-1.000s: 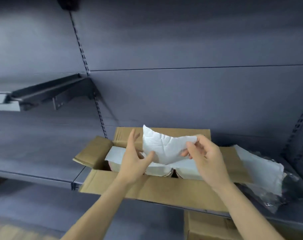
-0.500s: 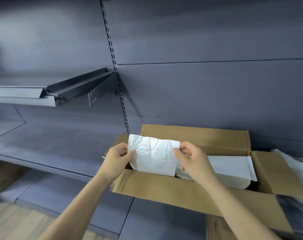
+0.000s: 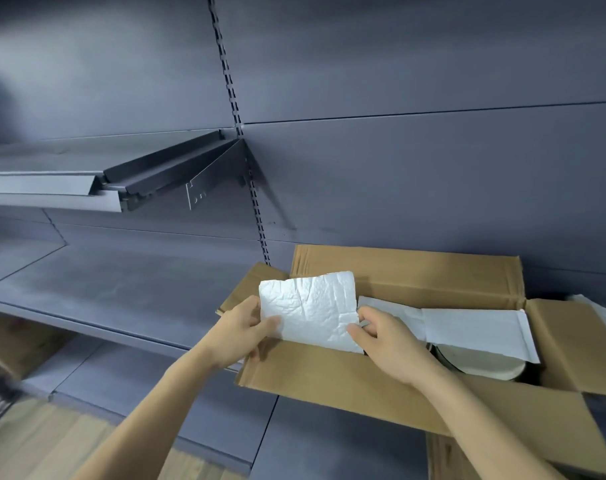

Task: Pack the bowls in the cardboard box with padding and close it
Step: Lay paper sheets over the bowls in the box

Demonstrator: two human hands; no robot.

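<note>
The cardboard box (image 3: 381, 382) is a plain tan brown, flaps and walls alike, and the crinkled padding sheet (image 3: 310, 310) held over it is white with a faint quilted texture of creases. Inside the box, a second padding sheet (image 3: 474, 329) is smooth white, and the bowl (image 3: 481, 365) under it shows an off-white, cream surface with a dark rim edge. The shelving (image 3: 121, 289) and its back panel (image 3: 416, 168) are a uniform matte blue-grey, while the floor (image 3: 52, 441) is light wood with a pale grain.
</note>
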